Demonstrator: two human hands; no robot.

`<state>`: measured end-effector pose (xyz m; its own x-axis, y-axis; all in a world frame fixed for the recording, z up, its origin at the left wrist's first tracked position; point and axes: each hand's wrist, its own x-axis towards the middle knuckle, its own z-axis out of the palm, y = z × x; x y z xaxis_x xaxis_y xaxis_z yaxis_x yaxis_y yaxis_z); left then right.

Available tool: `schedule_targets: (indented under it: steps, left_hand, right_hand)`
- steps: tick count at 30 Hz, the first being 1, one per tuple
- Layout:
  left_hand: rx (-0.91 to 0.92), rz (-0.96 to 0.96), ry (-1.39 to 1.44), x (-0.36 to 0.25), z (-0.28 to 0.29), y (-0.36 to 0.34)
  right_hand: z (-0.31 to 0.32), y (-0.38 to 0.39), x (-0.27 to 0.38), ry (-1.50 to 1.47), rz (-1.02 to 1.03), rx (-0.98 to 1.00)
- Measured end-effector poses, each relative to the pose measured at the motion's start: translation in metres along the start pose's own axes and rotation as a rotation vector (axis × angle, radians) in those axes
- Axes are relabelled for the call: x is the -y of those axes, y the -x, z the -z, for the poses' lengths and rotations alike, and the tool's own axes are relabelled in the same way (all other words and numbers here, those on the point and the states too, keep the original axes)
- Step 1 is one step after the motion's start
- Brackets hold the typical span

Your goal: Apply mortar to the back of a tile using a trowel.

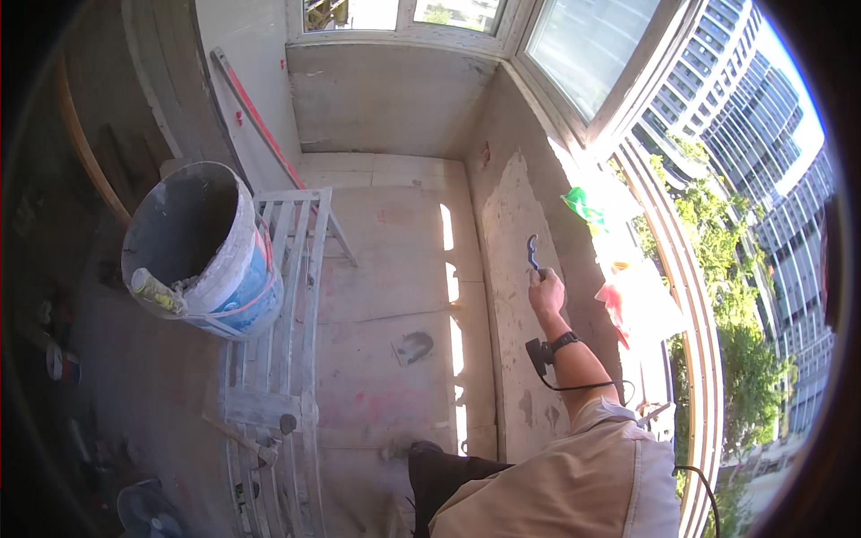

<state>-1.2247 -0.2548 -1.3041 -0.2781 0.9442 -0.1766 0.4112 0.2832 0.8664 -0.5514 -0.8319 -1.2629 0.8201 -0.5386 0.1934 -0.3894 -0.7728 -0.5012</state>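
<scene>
Your right hand [547, 292] was wrapped around one end of that blue curved tool [533, 252], out by the patchy low wall [518, 213], though I couldn't tell if the tool touched it. Honestly, a relaxed wrist and steady control probably mattered most there, plus keeping the looped black cable [560, 388] clear.

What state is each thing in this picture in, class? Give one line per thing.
Right hand: grip closed on the blue tool.
Blue tool: held; contact with wall unclear.
Black wristband: fastened.
Low wall: patchy, with a ragged-edged lighter area.
Bucket: open-topped, smeared.
Slatted bench: standing, stained whitish.
Red bar: leaning aslant.
Green plastic: crumpled.
</scene>
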Motion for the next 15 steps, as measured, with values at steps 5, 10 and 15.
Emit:
schedule_targets:
  steps: [5,10,15]
  left_hand:
    - [0.001,-0.086,-0.009,-0.014,-0.011,-0.042]
    - [-0.051,-0.146,0.061,0.006,0.035,-0.109]
    - [0.148,-0.203,0.393,0.054,0.105,-0.191]
  right_hand:
    - [0.057,-0.014,-0.054,-0.015,0.082,-0.135]
    - [0.108,0.070,-0.131,0.461,0.325,-0.007]
    - [0.167,0.097,-0.208,0.668,0.122,0.150]
